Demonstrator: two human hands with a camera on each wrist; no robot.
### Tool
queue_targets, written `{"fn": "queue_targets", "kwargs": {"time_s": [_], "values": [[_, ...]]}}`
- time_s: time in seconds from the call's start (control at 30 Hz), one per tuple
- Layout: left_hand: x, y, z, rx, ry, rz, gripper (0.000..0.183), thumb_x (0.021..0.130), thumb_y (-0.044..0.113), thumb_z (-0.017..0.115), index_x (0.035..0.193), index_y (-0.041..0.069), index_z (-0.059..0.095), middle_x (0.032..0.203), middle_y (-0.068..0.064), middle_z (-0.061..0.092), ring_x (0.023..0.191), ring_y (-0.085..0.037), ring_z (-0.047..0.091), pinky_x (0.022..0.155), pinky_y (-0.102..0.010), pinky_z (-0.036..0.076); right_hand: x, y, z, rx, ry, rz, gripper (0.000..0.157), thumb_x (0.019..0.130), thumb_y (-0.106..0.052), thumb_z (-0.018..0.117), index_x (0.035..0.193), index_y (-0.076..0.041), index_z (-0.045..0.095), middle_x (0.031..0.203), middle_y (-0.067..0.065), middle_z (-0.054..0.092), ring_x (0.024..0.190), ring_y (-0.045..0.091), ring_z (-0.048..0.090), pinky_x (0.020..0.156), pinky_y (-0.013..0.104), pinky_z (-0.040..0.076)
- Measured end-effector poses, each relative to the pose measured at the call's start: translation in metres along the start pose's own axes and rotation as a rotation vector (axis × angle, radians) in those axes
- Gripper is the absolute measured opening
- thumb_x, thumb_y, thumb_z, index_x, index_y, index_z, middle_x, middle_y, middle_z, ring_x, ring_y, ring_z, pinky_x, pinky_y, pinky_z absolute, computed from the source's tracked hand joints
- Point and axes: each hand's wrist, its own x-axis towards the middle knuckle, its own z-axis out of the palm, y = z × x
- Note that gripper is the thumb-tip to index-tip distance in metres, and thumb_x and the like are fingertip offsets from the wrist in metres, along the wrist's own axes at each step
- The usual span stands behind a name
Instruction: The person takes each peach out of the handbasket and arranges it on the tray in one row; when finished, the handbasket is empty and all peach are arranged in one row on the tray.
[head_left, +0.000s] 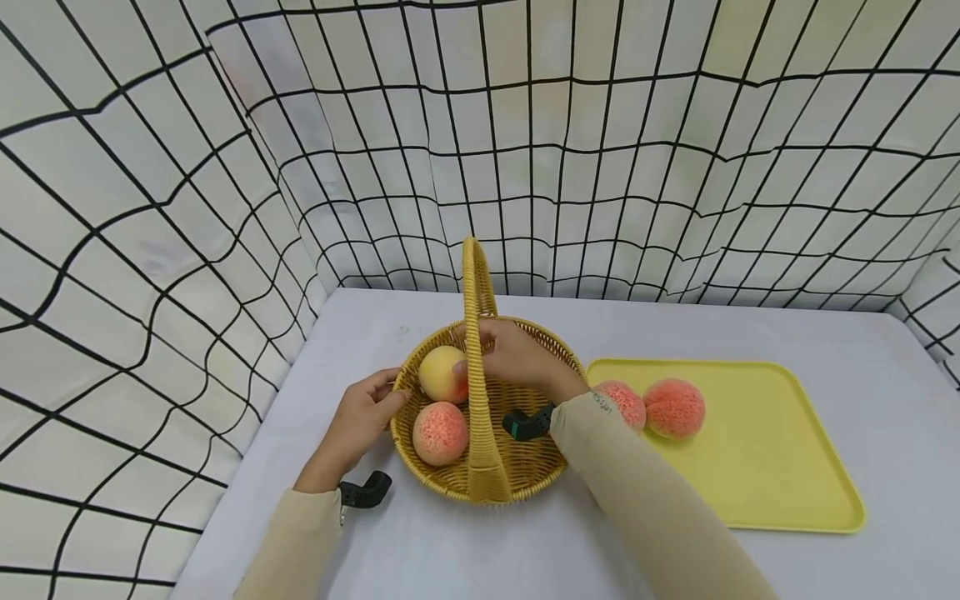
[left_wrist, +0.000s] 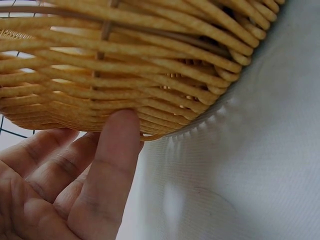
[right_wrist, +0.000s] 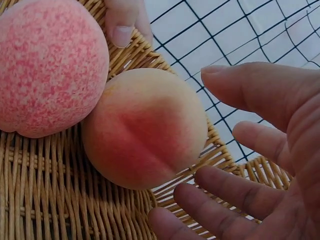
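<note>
White sheet point(head_left: 551, 117) is filling the top and left of the head frame, black grid point(head_left: 530, 82) is running across it, lines bending at left. Faint yellowish patch point(head_left: 738, 46) is showing upper right. White table point(head_left: 900, 400) is spanning the lower half, its far edge crossing mid-frame. Left wrist: table is filling the right side. Right wrist: grid is crossing the upper right.

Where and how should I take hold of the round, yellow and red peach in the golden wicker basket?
I would grip the yellow and red peach around its widest part, from the right, beneath the arched wicker handle, where the right hand is. It is ball-like; the speckled pink peach likely blocks its near side, and the basket rises close on its left.
</note>
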Motion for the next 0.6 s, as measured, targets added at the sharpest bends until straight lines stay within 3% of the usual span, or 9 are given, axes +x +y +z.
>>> {"fn": "queue_targets", "kwargs": {"time_s": [0.2,0.5,0.6], "values": [[-0.001,0.001,0.000,0.002,0.000,0.009,0.045,0.105,0.017,0.057,0.147,0.000,0.054,0.134,-0.025,0.065,0.104,-0.020,0.071,0.077,-0.025,0.060,0.010,0.003,0.008,-0.069,-0.030,0.041,0.057,0.086,-0.026,0.084,0.138,-0.009,0.066,0.129,0.005,0.069,0.114,0.020,0.061,0.098,0.036,0.051],[-0.001,0.002,0.000,-0.008,0.001,-0.004,0.047,0.106,0.017,0.058,0.149,0.001,0.053,0.135,-0.024,0.065,0.108,-0.024,0.070,0.078,-0.025,0.060,0.019,0.011,0.013,-0.172,-0.087,-0.034,0.057,0.087,-0.025,0.080,0.139,-0.009,0.065,0.121,0.005,0.069,0.102,0.018,0.062,0.088,0.031,0.052],[-0.002,0.002,0.000,-0.005,0.000,0.003,0.048,0.106,0.018,0.058,0.149,0.000,0.052,0.136,-0.025,0.065,0.108,-0.024,0.070,0.078,-0.025,0.060,0.018,0.010,0.015,-0.141,-0.109,-0.044,0.060,0.086,-0.023,0.081,0.141,-0.007,0.062,0.121,0.008,0.067,0.101,0.020,0.062,0.086,0.032,0.054]]}}
